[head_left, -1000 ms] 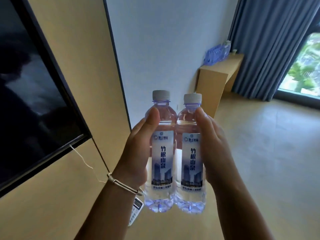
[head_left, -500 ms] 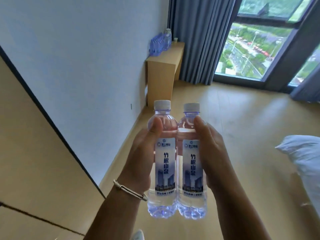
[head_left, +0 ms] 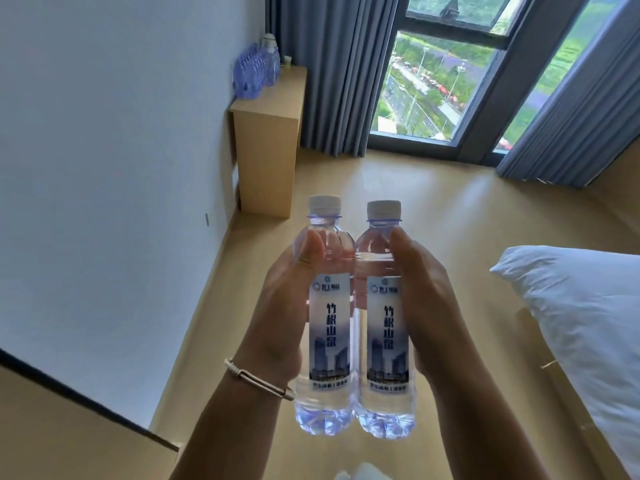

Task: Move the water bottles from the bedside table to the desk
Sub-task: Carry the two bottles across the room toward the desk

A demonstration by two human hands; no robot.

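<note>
Two clear water bottles with white caps and blue-grey labels are held upright side by side in front of me. My left hand (head_left: 280, 306) grips the left bottle (head_left: 327, 334); my right hand (head_left: 426, 306) grips the right bottle (head_left: 386, 337). The bottles touch each other. The wooden desk (head_left: 266, 140) stands against the white wall ahead, by the curtain. Several more water bottles (head_left: 256, 69) stand in a row on its top along the wall.
A small white cup (head_left: 287, 60) sits at the desk's far end. Grey curtains (head_left: 332, 74) and a tall window (head_left: 436, 84) fill the far side. A white pillow (head_left: 581, 327) on a bed lies at right. Wooden floor (head_left: 398, 181) stretches between me and the desk.
The view has swung right and forward: the dark screen and wood panel at left dropped out, the desk, window and pillow came closer. Both hands keep the bottles held together.
</note>
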